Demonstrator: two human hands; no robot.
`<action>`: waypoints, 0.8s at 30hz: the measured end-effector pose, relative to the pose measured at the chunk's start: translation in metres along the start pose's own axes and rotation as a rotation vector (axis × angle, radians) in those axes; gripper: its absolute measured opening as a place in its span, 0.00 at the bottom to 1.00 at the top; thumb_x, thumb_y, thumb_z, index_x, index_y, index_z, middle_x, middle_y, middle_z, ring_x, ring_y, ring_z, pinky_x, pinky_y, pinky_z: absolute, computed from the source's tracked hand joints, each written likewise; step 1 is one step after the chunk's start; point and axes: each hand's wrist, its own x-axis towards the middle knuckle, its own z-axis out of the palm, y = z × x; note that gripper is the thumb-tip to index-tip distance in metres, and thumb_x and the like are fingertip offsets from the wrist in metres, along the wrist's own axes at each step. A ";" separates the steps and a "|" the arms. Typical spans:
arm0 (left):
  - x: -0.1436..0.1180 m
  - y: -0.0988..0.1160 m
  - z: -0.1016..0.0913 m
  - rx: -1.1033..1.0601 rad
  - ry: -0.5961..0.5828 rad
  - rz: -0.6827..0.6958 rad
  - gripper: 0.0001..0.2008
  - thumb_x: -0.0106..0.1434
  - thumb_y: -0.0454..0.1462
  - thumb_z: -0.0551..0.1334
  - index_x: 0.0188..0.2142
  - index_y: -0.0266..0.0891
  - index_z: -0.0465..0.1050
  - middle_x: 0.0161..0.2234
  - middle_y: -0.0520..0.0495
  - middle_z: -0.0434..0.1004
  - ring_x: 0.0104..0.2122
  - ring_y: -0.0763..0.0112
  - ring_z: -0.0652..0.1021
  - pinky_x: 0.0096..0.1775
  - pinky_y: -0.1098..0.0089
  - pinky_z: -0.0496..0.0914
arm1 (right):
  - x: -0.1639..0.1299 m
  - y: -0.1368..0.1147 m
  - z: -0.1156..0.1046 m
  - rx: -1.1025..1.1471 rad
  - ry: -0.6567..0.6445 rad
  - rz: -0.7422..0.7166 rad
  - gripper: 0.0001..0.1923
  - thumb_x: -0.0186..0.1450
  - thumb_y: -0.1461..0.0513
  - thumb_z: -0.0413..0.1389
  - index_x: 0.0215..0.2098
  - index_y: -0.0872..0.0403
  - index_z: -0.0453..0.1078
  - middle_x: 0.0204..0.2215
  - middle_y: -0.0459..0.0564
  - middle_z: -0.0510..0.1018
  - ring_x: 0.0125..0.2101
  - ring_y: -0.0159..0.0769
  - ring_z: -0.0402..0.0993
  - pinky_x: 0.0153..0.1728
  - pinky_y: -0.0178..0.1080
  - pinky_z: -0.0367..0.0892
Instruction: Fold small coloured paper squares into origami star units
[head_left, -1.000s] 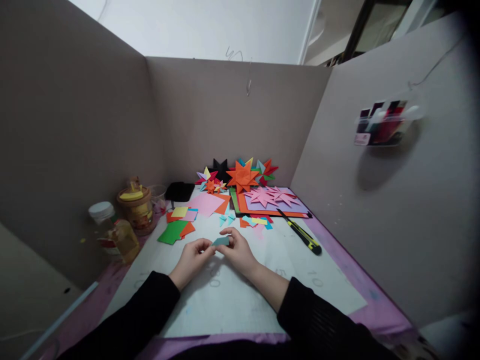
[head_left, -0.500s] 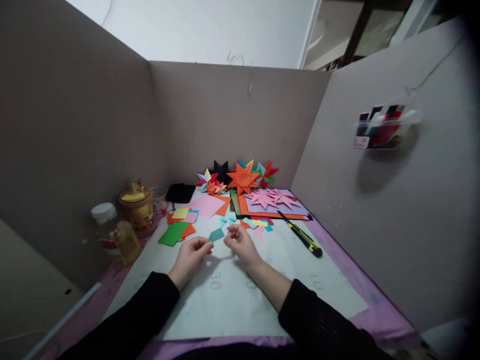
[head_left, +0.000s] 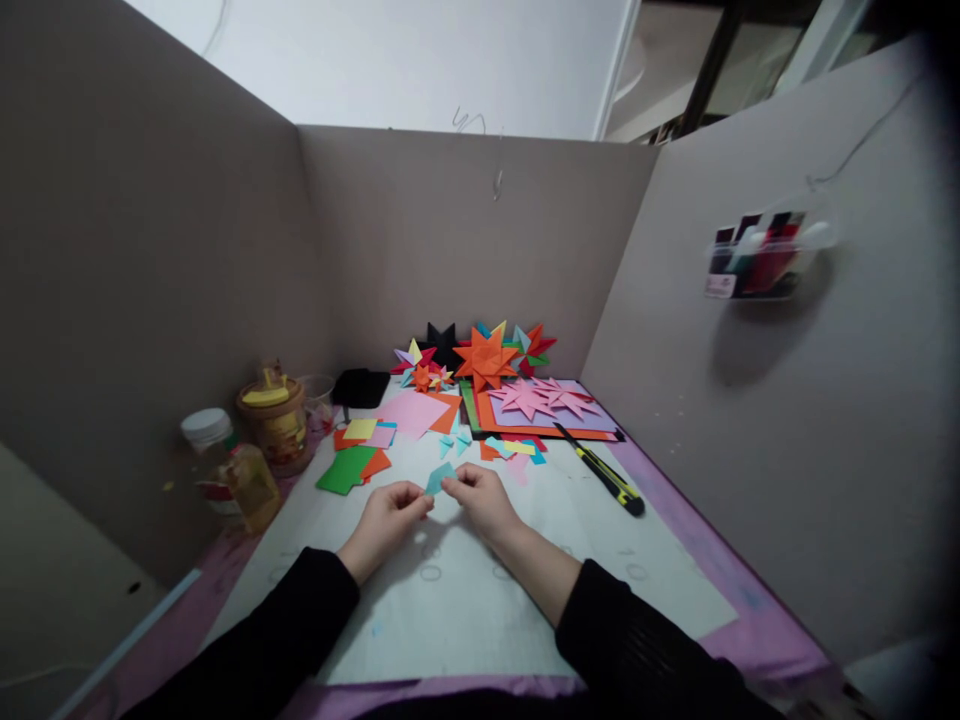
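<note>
A small light-blue piece of paper [head_left: 439,478] is raised above the white board [head_left: 465,630]. My left hand [head_left: 391,518] pinches its lower left end between thumb and fingers. At its right edge, my right hand [head_left: 482,500] has thumb and forefinger closed on the same paper. Just beyond my hands lie small folded light-blue paper pieces [head_left: 454,443]. Several small coloured paper scraps [head_left: 517,448] are spread to the right of them.
Green paper [head_left: 347,470] and other coloured sheets lie left. Folded paper stars [head_left: 487,356] stand at the back, with pink stars [head_left: 523,398] on stacked paper. A utility knife [head_left: 604,475] lies right. A glue bottle [head_left: 253,488] and lidded jar [head_left: 206,440] stand left.
My right hand has come in and taken hold of the right edge of the light-blue paper, which it was apart from before. The paper has shifted slightly right and turned.
</note>
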 end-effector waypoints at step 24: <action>-0.002 0.002 -0.003 0.156 0.023 0.175 0.12 0.58 0.42 0.56 0.25 0.35 0.69 0.24 0.50 0.70 0.27 0.72 0.69 0.28 0.75 0.62 | -0.005 0.002 0.004 -0.155 -0.222 0.132 0.11 0.50 0.61 0.59 0.17 0.57 0.62 0.14 0.38 0.59 0.18 0.24 0.53 0.19 0.29 0.49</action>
